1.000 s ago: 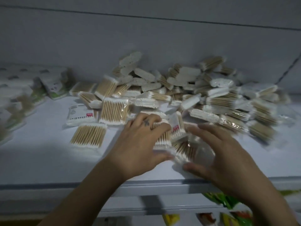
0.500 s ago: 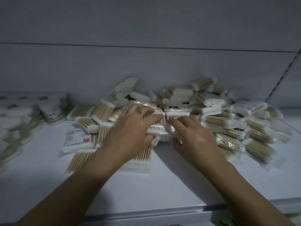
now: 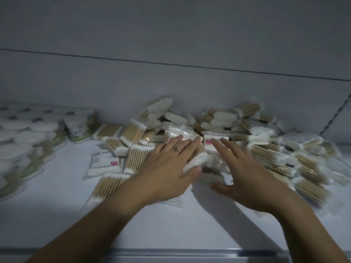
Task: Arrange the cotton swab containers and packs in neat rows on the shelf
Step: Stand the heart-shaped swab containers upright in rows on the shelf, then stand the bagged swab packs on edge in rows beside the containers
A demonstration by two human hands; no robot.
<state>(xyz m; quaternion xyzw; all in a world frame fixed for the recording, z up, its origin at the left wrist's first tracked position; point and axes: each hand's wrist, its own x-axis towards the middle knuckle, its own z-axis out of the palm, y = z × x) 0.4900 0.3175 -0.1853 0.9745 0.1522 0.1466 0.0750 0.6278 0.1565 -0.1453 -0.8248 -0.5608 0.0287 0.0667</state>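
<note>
A loose heap of cotton swab packs [image 3: 256,130], wooden sticks with white tips in clear wrap, covers the middle and right of the white shelf [image 3: 57,202]. My left hand [image 3: 167,171] lies over one cotton swab pack [image 3: 196,160] at the heap's front, fingers on top and thumb against its near end. My right hand [image 3: 247,177] hovers just to the right with fingers spread and straight, holding nothing. A pack with a red label [image 3: 209,142] shows between the two hands' fingertips.
Round white-lidded swab containers [image 3: 22,133] stand packed together at the far left, blurred. A flat labelled pack [image 3: 104,162] lies alone left of the heap. The grey back wall [image 3: 171,82] bounds the shelf, and the shelf's front edge [image 3: 171,253] runs below my forearms.
Both hands drew back slightly from the heap. My right hand let go of what it touched and spread open. My left hand still covers a pack.
</note>
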